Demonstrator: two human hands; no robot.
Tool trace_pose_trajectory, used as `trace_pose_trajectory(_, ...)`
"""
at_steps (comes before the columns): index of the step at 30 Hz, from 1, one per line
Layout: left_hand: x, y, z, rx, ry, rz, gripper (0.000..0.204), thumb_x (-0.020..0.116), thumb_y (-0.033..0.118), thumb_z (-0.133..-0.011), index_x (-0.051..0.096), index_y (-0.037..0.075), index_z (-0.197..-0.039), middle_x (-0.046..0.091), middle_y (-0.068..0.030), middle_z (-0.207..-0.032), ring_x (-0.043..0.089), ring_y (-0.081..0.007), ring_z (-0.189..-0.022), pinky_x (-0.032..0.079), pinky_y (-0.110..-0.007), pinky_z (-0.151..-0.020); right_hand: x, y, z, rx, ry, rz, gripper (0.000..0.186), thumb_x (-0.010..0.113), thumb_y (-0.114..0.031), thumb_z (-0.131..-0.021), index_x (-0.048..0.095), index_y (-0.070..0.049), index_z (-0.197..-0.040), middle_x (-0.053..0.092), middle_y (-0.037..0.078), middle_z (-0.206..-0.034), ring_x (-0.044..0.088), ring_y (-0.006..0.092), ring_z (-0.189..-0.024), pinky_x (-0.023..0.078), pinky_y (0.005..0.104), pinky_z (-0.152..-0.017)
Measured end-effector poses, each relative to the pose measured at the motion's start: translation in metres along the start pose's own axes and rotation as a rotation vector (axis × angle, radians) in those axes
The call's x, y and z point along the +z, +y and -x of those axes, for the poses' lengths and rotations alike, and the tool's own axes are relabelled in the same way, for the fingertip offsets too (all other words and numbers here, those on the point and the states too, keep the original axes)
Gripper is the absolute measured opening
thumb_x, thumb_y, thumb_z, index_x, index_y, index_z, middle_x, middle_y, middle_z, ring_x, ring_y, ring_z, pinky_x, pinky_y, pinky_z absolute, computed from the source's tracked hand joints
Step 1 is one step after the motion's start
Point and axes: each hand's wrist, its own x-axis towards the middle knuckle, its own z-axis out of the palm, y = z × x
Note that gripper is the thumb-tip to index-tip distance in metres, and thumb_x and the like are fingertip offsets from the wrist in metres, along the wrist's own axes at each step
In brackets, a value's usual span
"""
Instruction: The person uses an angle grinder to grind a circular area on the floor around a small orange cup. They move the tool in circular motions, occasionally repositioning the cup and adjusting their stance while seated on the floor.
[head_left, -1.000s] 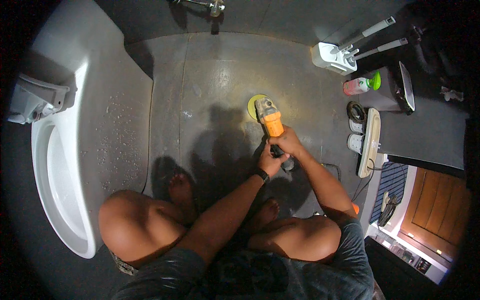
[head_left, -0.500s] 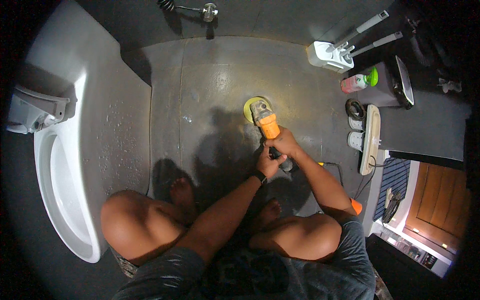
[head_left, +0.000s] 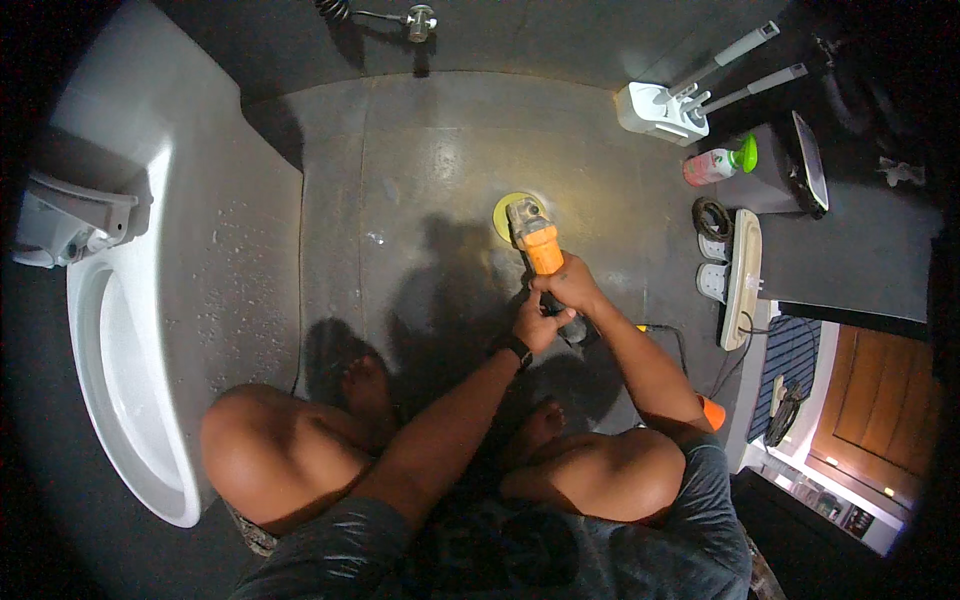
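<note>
An orange angle grinder with a grey metal head rests its round yellow disc on the grey floor ahead of me. Wrapped around the orange body is my right hand. Behind it, my left hand closes on the dark rear end of the same tool, with a dark band on the wrist. The underside of the disc, pressed toward the floor, is hidden. Whitish residue marks the floor beyond the disc.
At my left stands a white toilet. A white brush holder, a spray bottle and a tank lid lie to the right. A cord runs along the floor by my right arm. A wooden door is farther right.
The grinder, with both hands on it, has shifted slightly to the right. My hands keep the same grip.
</note>
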Motion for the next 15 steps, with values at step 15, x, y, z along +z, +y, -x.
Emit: trace_pose_trajectory(15, 0.027, 0.015, -0.004, 0.082, -0.033, 0.134, 0.084, 0.080, 0.020, -0.083, 0.030, -0.002, -0.146, 0.062, -0.0140, -0.122, 0.063, -0.0244, -0.103, 0.049, -0.034, -0.095, -0.030, 0.013, 0.016, -0.049, 0.151, -0.137, 0.045, 0.081, -0.024, -0.069, 0.065, 0.001, -0.103, 0.072, 0.014, -0.092, 0.069, 0.0241, -0.084, 0.054, 0.0372, -0.077)
